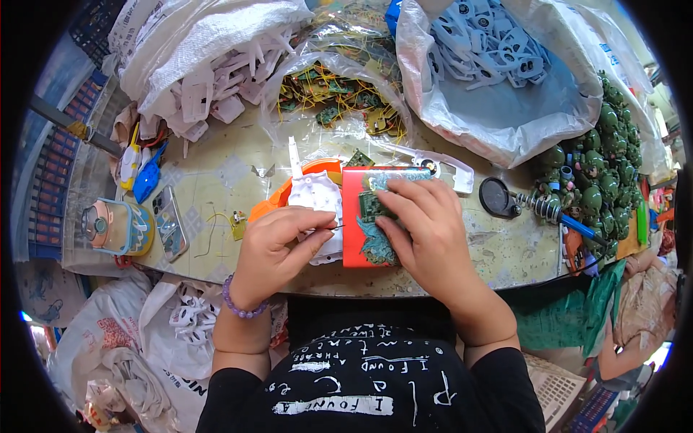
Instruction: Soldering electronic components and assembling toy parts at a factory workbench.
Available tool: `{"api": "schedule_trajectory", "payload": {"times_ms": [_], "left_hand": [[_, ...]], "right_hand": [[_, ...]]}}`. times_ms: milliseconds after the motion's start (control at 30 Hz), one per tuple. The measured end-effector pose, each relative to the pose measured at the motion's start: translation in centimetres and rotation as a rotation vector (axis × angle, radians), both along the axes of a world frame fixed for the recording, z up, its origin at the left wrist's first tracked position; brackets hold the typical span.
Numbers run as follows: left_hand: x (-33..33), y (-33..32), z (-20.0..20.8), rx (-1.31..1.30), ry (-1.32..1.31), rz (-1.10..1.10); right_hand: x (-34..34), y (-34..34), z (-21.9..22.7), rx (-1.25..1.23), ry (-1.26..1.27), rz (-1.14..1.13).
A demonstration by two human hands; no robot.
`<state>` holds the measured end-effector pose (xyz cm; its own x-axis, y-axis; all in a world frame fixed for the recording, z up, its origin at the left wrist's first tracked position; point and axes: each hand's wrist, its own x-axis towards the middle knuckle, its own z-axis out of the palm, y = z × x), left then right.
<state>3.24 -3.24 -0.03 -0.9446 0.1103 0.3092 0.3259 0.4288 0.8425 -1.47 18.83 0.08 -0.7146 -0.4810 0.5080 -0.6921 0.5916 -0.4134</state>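
Observation:
My left hand (274,245), a purple bead bracelet at its wrist, pinches a thin dark wire-like piece (339,227) between thumb and fingertips. A small green circuit board (370,206) is held by my right hand (429,227) over a red box-like block (351,251). Teal, ragged-looking material (377,244) covers part of the block's top. Beside the block, partly under my left fingers, lies a white plastic housing half (317,196). An orange curved piece (266,208) shows behind that housing. Another green board (359,158) rests just beyond the block.
A blue-handled soldering iron (583,231) sits in a coil holder by a black round dish (495,197). Green round parts (603,159) are heaped at right. Sacks of white parts (209,97) and a bag of wired boards (339,97) line the back. A phone (169,225) and tumbler (130,229) stand left.

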Motion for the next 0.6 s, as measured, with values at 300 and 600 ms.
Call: {"api": "schedule_trajectory", "payload": {"times_ms": [300,600], "left_hand": [[-0.6,1.1,0.3,-0.188,0.167,-0.004],[-0.3,0.8,-0.6,-0.248,0.331,-0.002]], "right_hand": [[0.1,-0.2,-0.1,0.048,-0.028,0.044],[1.7,8.5,-4.7,-1.068,-0.022,-0.475]]}}
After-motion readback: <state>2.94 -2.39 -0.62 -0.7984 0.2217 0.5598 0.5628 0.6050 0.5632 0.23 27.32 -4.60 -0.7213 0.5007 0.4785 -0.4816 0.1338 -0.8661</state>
